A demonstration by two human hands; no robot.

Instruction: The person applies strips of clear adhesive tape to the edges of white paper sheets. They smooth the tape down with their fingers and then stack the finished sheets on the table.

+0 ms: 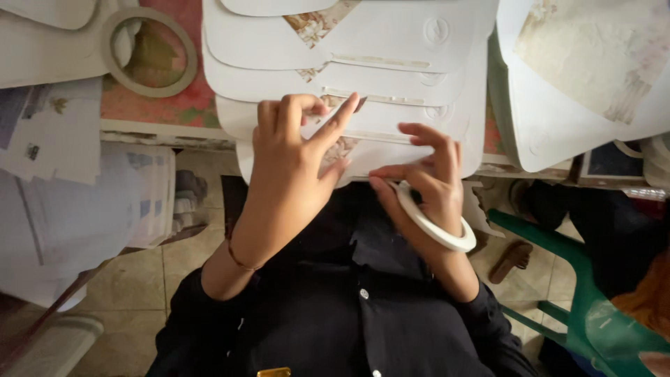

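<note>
Head view | left hand (289,174): fingers curled, index extended, fingertips pressing on the nearest white card sheet (412,150) at the table edge (164,131) | right hand (429,185): white tape roll (436,225) looped around its fingers, thumb and forefinger pinched at the sheet's lower edge | sheets: overlapping stack | second tape ring (150,52): upper left, well apart

The left hand (289,164) covered part of the front white card (391,150). The top edge cut off the cards behind that card. The papers (77,202) left of it were too blurry to read.
</note>
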